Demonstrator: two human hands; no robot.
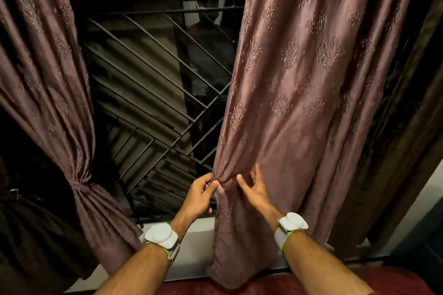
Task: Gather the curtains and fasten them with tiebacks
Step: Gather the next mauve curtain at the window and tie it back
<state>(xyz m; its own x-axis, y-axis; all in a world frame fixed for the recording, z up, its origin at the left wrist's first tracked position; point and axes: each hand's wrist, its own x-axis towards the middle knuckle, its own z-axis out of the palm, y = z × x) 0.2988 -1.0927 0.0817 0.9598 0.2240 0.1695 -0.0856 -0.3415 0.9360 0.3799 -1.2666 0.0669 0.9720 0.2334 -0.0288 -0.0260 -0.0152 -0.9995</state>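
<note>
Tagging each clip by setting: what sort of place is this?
Probably a room in a home, at a window. Patterned mauve curtains hang on either side of a metal window grille, and a dark red cushioned surface, perhaps a bed or sofa, lies below the sill.

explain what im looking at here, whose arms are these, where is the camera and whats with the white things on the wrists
There is no machine: these are a person's own arms, filmed by one wide-angle camera worn on the head, looking forward and down. The white things are wristbands, one on each wrist; their purpose does not show. The person stands at a barred window with two patterned curtains. The left curtain is already cinched in the middle by a tieback. The right curtain hangs loose. The left hand pinches the inner edge of it into a bunch, while the right hand, fingers spread, reaches onto the fabric beside it. No second tieback is visible.
</note>
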